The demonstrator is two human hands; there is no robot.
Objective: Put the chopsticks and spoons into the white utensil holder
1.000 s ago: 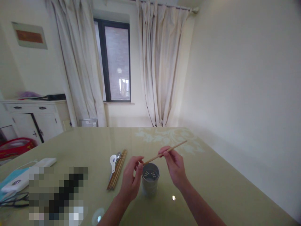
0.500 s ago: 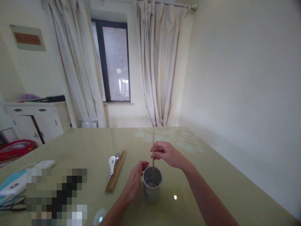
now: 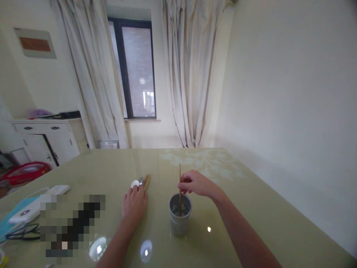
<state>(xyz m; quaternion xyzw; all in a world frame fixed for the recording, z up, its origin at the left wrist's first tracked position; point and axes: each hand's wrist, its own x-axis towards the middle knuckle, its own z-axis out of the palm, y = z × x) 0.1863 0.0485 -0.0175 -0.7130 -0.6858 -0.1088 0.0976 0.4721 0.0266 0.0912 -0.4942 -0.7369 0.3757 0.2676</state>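
Note:
In the head view my right hand [image 3: 192,183] pinches a thin wooden chopstick [image 3: 180,203]. The chopstick stands nearly upright, its lower end inside a grey cylindrical holder [image 3: 180,224] with small holes in its bottom. To the left, my left hand [image 3: 134,203] rests over a small group of utensils, fingers bent downward and their tips hidden. Past its fingers show the bowl of a white spoon [image 3: 134,183], part of a metal spoon [image 3: 141,181] and the ends of several wooden chopsticks [image 3: 147,181]. Whether that hand grips any of them cannot be made out.
A glossy greenish table [image 3: 237,230] carries everything. On its left lie a white device [image 3: 28,212], a pair of dark-framed glasses [image 3: 23,231] and a pixelated dark object [image 3: 80,219]. A wall [image 3: 292,111] runs along the right; a white cabinet [image 3: 55,137] stands back left.
My left hand has left the side of the holder and moved left onto the spoons and chopsticks. The chopstick in my right hand sits slightly lower. The camera view has shifted a little.

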